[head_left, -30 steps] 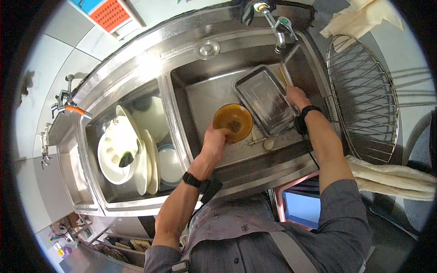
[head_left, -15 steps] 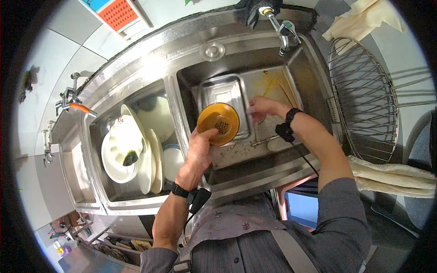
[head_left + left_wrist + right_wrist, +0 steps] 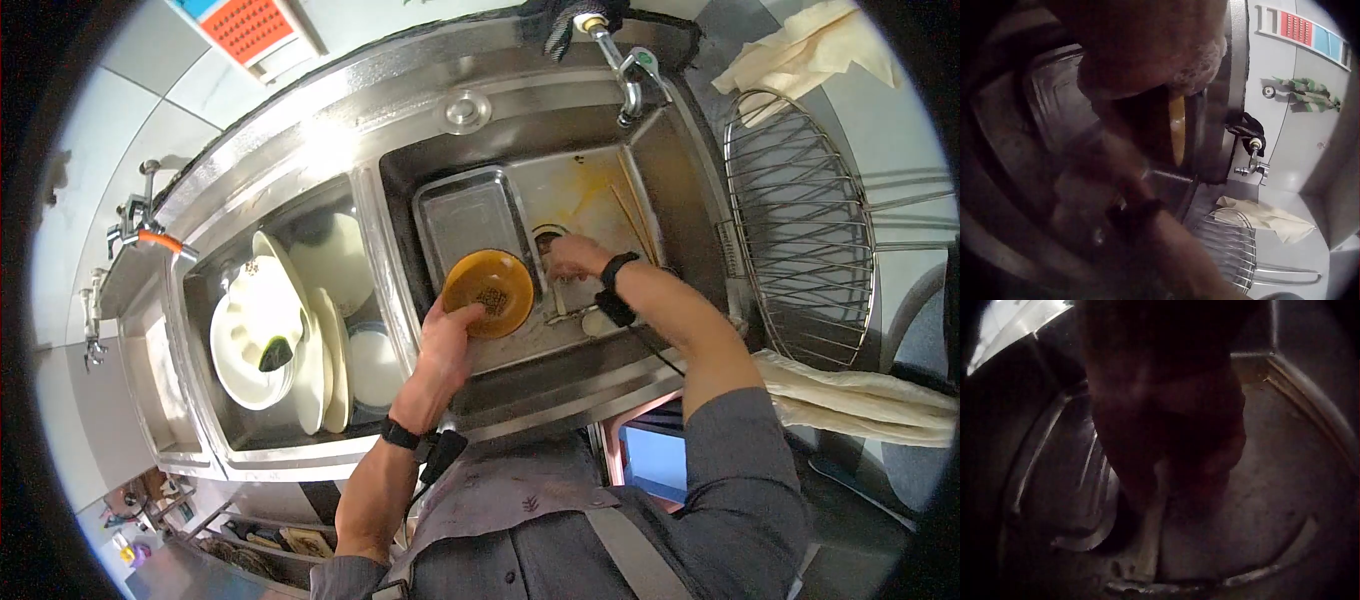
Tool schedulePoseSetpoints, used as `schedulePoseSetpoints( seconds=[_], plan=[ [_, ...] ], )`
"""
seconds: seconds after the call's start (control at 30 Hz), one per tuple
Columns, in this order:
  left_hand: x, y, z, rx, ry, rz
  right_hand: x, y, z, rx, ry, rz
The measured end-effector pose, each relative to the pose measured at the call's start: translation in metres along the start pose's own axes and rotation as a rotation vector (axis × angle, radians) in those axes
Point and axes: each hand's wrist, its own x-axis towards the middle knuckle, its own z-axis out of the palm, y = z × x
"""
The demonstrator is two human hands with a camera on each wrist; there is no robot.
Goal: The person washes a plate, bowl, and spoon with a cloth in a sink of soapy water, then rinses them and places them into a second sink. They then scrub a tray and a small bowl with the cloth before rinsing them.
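Note:
My left hand (image 3: 447, 340) holds an amber bowl (image 3: 505, 275) by its near left rim, thumb over the edge; dark marks show at the bowl's bottom. In the left wrist view soap foam clings to that hand, and part of the bowl (image 3: 1177, 128) shows beyond it. My right hand (image 3: 578, 258) reaches down at the sink drain (image 3: 549, 229), fingers pointing downward. A pale utensil handle (image 3: 1152, 534) runs up to its fingertips in the right wrist view; I cannot tell whether they grip anything. A rectangular metal tray (image 3: 465, 220) lies left of this hand, partly behind the bowl.
Chopsticks (image 3: 632, 205) lie along the basin's right side, and a spoon (image 3: 598, 322) near its front. White plates and bowls (image 3: 328, 350) stack in the left basin. A faucet (image 3: 630, 95) stands over the back right corner. A wire rack (image 3: 795, 230) lies on the right.
The metal tray has shifted left across the basin, uncovering the drain and yellowish residue. My right hand has moved from the tray's right side to the drain. The bowl has moved slightly left.

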Motion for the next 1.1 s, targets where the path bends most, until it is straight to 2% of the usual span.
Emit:
schedulePoseSetpoints(
  seconds=[0.07,0.1,0.17,0.23,0.27,0.3,0.37,0.43,0.5,0.63,0.7,0.73,0.8,0.83,0.9,0.93,1.0,1.07,1.1],
  plan=[
    [0.002,-0.001,0.002,-0.063,-0.002,-0.035,0.029,0.003,0.032,-0.126,0.082,-0.116],
    [0.002,0.000,0.004,-0.065,-0.007,-0.037,0.017,-0.006,0.023,-0.127,0.082,-0.110],
    [0.001,0.001,0.004,-0.065,-0.026,-0.074,-0.005,-0.016,0.005,-0.076,0.077,0.017],
    [0.003,-0.001,0.004,-0.042,-0.016,-0.070,-0.005,-0.003,-0.002,-0.107,0.114,0.050],
    [0.005,-0.003,0.004,-0.023,0.000,-0.068,-0.005,0.009,-0.006,-0.140,0.145,0.077],
    [0.006,-0.003,0.005,-0.026,-0.001,-0.073,0.004,0.033,-0.004,-0.200,0.201,0.031],
    [0.004,-0.002,0.006,0.024,-0.045,-0.054,-0.014,0.064,-0.022,-0.325,0.435,0.048],
    [0.004,0.000,0.009,0.033,-0.038,-0.068,-0.014,0.111,-0.022,-0.373,0.543,0.165],
    [0.005,-0.002,0.011,0.051,-0.030,-0.099,0.010,0.153,0.008,-0.112,0.688,0.408],
    [0.014,-0.014,0.008,0.038,-0.028,-0.084,0.009,0.149,0.016,-0.296,0.535,0.295],
    [0.013,-0.012,0.010,0.027,-0.019,-0.093,0.030,0.159,0.029,-0.081,0.688,0.327],
    [0.010,-0.008,0.013,0.049,-0.021,-0.084,0.029,0.159,0.028,-0.082,0.686,0.325],
    [0.010,-0.007,0.013,0.065,-0.020,-0.078,0.000,0.125,0.000,0.006,0.551,0.293],
    [0.015,-0.011,0.010,0.065,-0.031,-0.063,0.002,0.123,-0.005,0.002,0.549,0.292],
    [0.017,-0.012,0.011,0.068,-0.043,-0.060,0.002,0.119,-0.007,0.017,0.601,-0.123],
    [0.018,-0.011,0.011,0.077,-0.025,-0.075,0.001,0.114,-0.004,0.020,0.598,-0.122],
    [0.016,-0.007,0.015,0.087,-0.006,-0.090,-0.020,0.082,-0.010,0.114,0.110,-0.166],
    [0.015,-0.006,0.018,0.096,-0.026,-0.072,-0.046,0.050,-0.011,-0.116,-0.104,-0.293],
    [0.015,-0.007,0.019,0.091,-0.027,-0.069,-0.043,0.055,0.010,-0.121,-0.105,-0.292]
  ],
)
